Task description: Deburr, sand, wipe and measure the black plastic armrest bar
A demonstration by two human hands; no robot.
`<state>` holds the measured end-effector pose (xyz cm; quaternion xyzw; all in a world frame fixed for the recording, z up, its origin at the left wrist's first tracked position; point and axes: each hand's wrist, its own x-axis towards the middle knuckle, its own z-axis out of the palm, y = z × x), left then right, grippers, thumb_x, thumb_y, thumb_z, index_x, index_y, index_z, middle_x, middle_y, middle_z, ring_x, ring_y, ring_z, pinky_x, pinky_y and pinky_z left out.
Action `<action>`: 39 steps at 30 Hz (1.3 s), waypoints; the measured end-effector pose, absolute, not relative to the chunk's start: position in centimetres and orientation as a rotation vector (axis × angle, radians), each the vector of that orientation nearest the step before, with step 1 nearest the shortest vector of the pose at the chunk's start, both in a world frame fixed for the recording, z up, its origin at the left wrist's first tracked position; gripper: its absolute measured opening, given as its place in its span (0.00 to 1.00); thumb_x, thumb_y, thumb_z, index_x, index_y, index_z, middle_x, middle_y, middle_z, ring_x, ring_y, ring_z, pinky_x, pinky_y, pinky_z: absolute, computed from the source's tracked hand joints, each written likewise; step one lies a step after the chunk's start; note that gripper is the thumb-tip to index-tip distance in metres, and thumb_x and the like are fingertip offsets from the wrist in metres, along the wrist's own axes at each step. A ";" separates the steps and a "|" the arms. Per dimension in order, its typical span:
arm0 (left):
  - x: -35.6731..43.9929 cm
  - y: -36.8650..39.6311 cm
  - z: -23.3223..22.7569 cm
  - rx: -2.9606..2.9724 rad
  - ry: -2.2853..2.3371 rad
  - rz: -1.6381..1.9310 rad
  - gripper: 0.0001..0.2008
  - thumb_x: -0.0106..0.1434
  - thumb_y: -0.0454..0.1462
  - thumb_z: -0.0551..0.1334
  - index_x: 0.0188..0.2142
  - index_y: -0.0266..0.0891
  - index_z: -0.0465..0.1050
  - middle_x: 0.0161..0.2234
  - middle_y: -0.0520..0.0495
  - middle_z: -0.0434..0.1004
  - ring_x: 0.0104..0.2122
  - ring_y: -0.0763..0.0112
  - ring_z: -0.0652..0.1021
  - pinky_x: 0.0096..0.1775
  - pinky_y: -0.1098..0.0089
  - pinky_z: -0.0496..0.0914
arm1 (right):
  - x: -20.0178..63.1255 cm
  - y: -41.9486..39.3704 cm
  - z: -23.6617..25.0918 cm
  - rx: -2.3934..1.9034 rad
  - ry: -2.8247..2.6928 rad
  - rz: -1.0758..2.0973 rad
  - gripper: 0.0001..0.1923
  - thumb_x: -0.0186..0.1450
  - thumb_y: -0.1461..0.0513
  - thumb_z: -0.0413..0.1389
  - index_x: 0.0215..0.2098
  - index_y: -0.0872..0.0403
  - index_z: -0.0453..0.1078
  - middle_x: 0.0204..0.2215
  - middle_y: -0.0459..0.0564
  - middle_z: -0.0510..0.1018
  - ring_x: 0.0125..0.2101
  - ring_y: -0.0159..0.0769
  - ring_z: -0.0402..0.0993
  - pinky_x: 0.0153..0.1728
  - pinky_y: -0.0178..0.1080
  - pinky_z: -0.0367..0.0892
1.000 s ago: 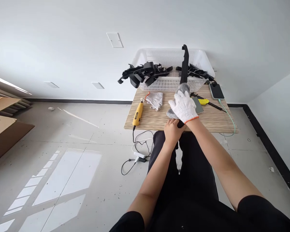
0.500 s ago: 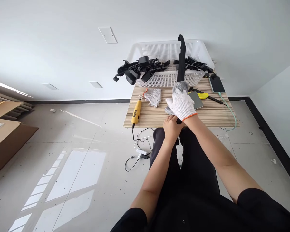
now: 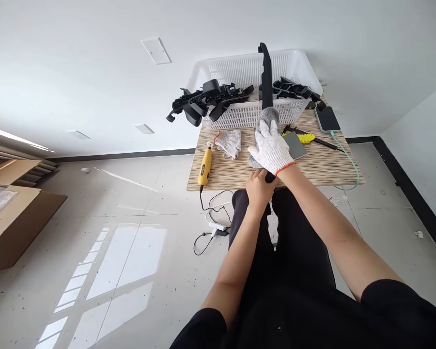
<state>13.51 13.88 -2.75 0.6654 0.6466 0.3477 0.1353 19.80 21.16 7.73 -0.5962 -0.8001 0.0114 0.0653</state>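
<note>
1 long black strip runs from the table's front edge to above the basket, its middle hidden under 1 grey cloth and the right hand. That hand, in a white glove, lies over the cloth; I cannot tell whether its fingers close beneath. The bare left hand grips the strip's near end (mostly covered by the fingers). On the table are 1 loose glove, 1 yellow power tool, 1 grey-green pad partly hiding 1 yellow cutter, and 1 phone. Behind, 1 white basket carries 2 tangled heaps of black parts, too jumbled to count. 1 cardboard box is cut off at left.
</note>
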 end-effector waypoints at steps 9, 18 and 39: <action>13.5 13.9 -2.7 1.927 1.892 0.987 0.08 0.61 0.42 0.67 0.32 0.42 0.74 0.34 0.45 0.79 0.40 0.60 0.75 0.42 0.64 0.66 | 19.3 20.7 9.6 -1.912 -2.335 0.162 0.31 0.73 0.48 0.42 0.59 0.60 0.72 0.62 0.67 0.69 0.61 0.65 0.63 0.46 0.56 0.72; 13.5 14.0 -2.9 1.924 1.881 0.997 0.08 0.61 0.42 0.67 0.30 0.41 0.72 0.33 0.46 0.78 0.39 0.61 0.75 0.42 0.64 0.66 | 19.5 21.0 8.5 -1.910 -2.384 0.160 0.31 0.72 0.48 0.42 0.58 0.58 0.74 0.65 0.64 0.65 0.62 0.65 0.61 0.47 0.57 0.70; 13.3 14.2 -3.0 1.926 1.877 0.967 0.08 0.58 0.32 0.62 0.24 0.42 0.67 0.31 0.43 0.77 0.40 0.59 0.77 0.42 0.63 0.68 | 19.5 17.8 9.1 -1.957 -2.353 0.292 0.42 0.70 0.44 0.48 0.74 0.57 0.48 0.73 0.67 0.43 0.65 0.64 0.61 0.51 0.57 0.72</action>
